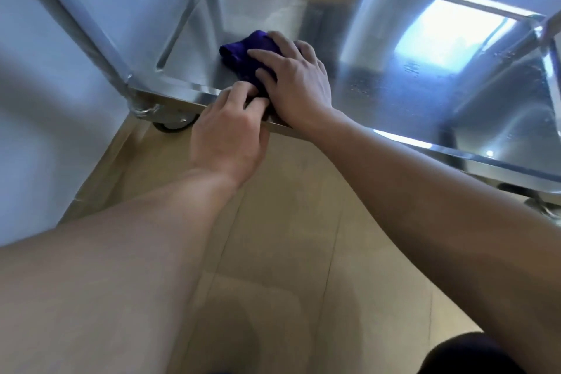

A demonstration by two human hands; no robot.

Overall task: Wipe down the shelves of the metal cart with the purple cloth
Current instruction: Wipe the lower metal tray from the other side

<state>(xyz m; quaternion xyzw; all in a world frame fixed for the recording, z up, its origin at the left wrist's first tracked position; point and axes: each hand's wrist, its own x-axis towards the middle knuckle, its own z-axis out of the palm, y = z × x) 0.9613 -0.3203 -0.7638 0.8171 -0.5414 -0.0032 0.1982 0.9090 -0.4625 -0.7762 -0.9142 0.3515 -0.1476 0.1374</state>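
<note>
A bunched purple cloth [243, 50] lies on the metal cart's lowest shelf [409, 85].

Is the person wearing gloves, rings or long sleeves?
No. The left hand and right hand have no gloves, rings or watch. The left forearm and right forearm are uncovered too; no sleeve shows.

Illumination: moderately bright daylight. A blown-out glare patch lies on the metal shelf [449, 30], far right. Soft shadows fall across the wall [45, 70], left. Focus is soft overall. Straight edges bow toward the frame borders.
</note>
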